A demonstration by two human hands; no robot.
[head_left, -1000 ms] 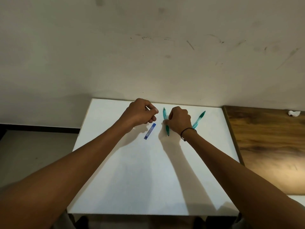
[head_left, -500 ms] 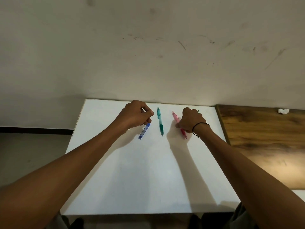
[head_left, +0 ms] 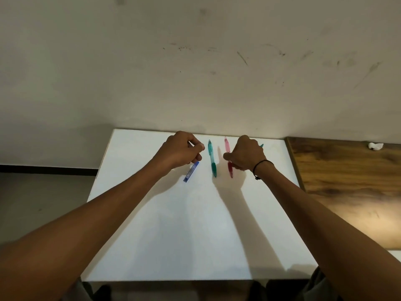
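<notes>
On the white table (head_left: 195, 224), a green pen (head_left: 212, 158) lies pointing toward me between my hands. My right hand (head_left: 245, 154), with a black band at the wrist, curls over a pink pen (head_left: 227, 146) and pinches it near its red grip, the pen low on the table. The tip of a second green pen (head_left: 261, 145) shows behind that hand. My left hand (head_left: 182, 151) hovers with fingertips pinched together; I cannot tell whether anything is between them. A small blue lead case (head_left: 191, 171) lies just under and in front of it.
A scuffed white wall stands right behind the table's far edge. A dark wooden table (head_left: 347, 181) adjoins on the right, with a crumpled white scrap (head_left: 375, 146) at its back. Grey floor lies to the left.
My right hand left the green pen lying on the table and moved right onto the pink pen, which now lies nearly parallel to it. My left hand stayed pinched above the blue case.
</notes>
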